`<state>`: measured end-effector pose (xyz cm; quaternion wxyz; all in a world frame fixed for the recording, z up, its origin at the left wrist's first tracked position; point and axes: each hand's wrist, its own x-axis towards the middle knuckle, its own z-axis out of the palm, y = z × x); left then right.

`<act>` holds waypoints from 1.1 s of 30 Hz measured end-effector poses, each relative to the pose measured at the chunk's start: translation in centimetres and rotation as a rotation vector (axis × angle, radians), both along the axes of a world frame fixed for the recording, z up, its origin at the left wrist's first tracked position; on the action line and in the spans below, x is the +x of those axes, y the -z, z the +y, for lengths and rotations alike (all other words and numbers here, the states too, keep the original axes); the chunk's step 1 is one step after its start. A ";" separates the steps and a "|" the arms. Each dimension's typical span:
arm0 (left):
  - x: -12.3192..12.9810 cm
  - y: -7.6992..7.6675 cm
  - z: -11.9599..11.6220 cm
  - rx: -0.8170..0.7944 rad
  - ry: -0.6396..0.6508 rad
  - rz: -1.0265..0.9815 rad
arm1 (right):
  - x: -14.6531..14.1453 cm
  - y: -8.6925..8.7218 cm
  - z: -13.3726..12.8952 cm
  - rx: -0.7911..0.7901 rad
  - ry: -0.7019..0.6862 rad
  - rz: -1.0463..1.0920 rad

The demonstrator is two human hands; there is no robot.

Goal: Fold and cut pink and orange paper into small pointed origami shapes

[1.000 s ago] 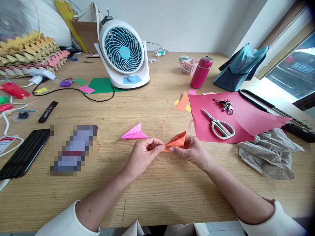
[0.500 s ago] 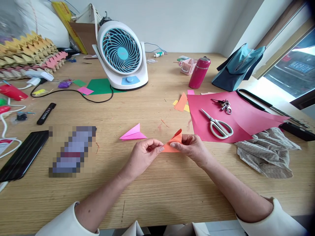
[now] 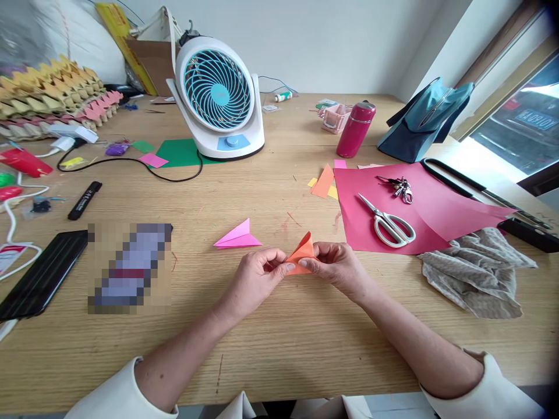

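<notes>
An orange piece of folded paper (image 3: 302,250) is held between both hands, its pointed flap standing up. My left hand (image 3: 257,276) pinches its left corner between thumb and fingers. On the other side, my right hand (image 3: 343,266) grips the right part, thumb in front and fingers behind. Just beyond my left hand, a pink folded paper piece (image 3: 239,235) lies on the wooden table (image 3: 271,337). Parts of the orange paper are covered by my fingertips.
White scissors (image 3: 391,226) and keys (image 3: 402,187) lie on red paper (image 3: 356,224) at the right, beside a crumpled cloth (image 3: 474,273). A fan (image 3: 222,99) and a bottle (image 3: 356,129) stand further back. Black phone-like object (image 3: 41,273) at left.
My right hand has moved slightly left, closer to my left hand. The raised flap of the orange paper has shifted left with it.
</notes>
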<state>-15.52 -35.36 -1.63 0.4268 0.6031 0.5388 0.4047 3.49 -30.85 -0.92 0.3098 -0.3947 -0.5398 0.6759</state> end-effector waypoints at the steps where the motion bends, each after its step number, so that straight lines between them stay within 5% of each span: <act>1: 0.0 0.0 0.0 0.000 0.007 -0.001 | 0.0 0.1 0.0 0.007 0.000 0.002; 9: 0.0 -0.1 -0.2 0.041 -0.055 0.076 | -0.1 0.4 0.0 0.005 -0.026 0.022; 21: 0.9 -0.7 -0.5 0.219 -0.126 0.018 | -0.8 0.4 -1.3 0.248 -0.014 -0.229; 33: 1.3 -1.4 -0.7 0.129 -0.179 0.011 | -0.8 0.8 -1.4 0.245 -0.039 -0.198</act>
